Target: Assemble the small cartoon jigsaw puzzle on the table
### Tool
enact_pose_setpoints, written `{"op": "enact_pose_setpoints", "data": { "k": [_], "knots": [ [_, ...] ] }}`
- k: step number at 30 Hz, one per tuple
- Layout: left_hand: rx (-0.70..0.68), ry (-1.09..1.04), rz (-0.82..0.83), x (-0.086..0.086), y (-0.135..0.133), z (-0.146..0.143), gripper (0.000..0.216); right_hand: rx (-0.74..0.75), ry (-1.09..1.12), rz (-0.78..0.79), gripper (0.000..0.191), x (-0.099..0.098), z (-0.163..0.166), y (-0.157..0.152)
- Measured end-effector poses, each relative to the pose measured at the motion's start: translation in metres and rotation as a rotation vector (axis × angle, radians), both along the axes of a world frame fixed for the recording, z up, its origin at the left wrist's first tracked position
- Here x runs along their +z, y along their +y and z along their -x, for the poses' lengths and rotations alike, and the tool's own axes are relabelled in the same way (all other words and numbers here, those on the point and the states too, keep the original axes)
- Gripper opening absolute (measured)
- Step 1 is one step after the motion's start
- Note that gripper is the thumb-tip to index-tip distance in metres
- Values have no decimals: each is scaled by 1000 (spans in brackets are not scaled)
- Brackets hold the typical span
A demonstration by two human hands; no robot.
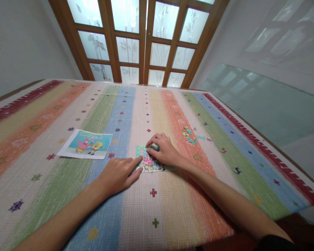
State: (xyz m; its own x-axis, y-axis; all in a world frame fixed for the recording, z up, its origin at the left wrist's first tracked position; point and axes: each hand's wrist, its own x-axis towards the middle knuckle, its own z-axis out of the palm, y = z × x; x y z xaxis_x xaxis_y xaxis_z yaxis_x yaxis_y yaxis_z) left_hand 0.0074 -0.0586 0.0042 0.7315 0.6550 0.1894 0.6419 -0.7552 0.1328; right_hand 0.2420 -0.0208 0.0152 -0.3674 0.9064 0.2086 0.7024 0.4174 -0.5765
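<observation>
A small, partly assembled jigsaw puzzle (148, 162) lies in front of me, with pink, yellow and teal pieces joined in its frame. At its left edge rests my left hand (122, 173), index finger and thumb stretched apart and touching the border. My right hand (162, 148) reaches over the upper right part of the puzzle and covers it. Its thumb and index finger come together at the upper middle; anything between the fingertips is too small to make out. Farther right, a cluster of loose puzzle pieces (190, 136) lies scattered on the cloth.
A printed reference picture (87, 143) of cartoon characters lies to the left. The striped tablecloth (102, 216) covers the table. Behind the table stand wood-framed glass doors (143, 42). A glass panel (267, 101) is on the right.
</observation>
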Motion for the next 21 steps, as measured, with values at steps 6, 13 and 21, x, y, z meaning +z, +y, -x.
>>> {"op": "enact_pose_setpoints", "data": {
  "k": [6, 13, 21],
  "knots": [
    [8, 5, 6, 0, 0, 0, 41, 54, -69, -6, 20, 3, -7, -1],
    [5, -1, 7, -2, -1, -1, 42, 65, -89, -32, 15, 0, -4, 1],
    [11, -6, -9, -3, 0, -1, 42, 60, -120, -13, 18, 3, -3, 3]
  ]
}}
